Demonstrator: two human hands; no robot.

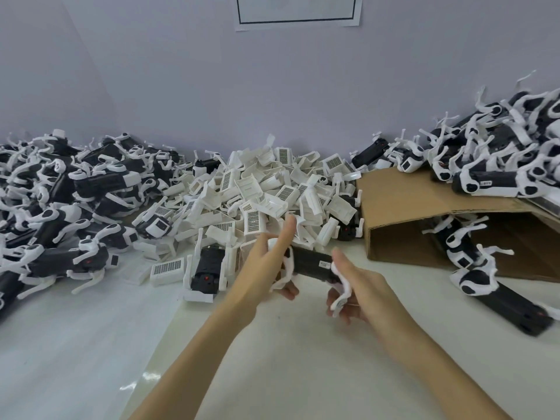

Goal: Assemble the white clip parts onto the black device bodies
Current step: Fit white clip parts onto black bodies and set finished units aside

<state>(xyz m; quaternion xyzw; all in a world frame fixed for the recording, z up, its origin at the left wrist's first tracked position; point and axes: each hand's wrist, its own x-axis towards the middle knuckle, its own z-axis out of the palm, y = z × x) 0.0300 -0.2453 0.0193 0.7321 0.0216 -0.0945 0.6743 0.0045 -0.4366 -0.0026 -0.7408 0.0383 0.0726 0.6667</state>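
Hands gripping black device body [309, 262], left hand [266, 262], right hand [360, 289]; white curved arms at both ends

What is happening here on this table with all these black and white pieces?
A person is holding one black device body above the white table with both hands: the left hand grips one end, the right hand the other. White arms stick out at both ends. Behind it lies a heap of loose white clip parts. More black-and-white units are piled at the left and on the cardboard box at the right.
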